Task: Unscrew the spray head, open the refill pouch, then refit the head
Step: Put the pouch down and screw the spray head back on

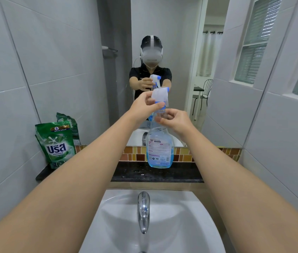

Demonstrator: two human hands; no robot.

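Note:
A clear spray bottle point(160, 148) with blue liquid stands upright on the dark ledge point(155, 174) behind the sink. Its white and blue spray head point(160, 94) sits on top of the neck. My left hand point(147, 104) grips the spray head at its base collar. My right hand point(173, 120) is closed around the bottle's neck just below. A green refill pouch point(57, 144) stands upright at the left end of the ledge, apart from both hands.
A white sink point(117, 216) with a chrome tap point(143, 211) lies below the ledge. A mirror point(181, 52) covers the wall behind the bottle, above a band of small brown tiles point(133, 154). Grey tiled walls close in on both sides.

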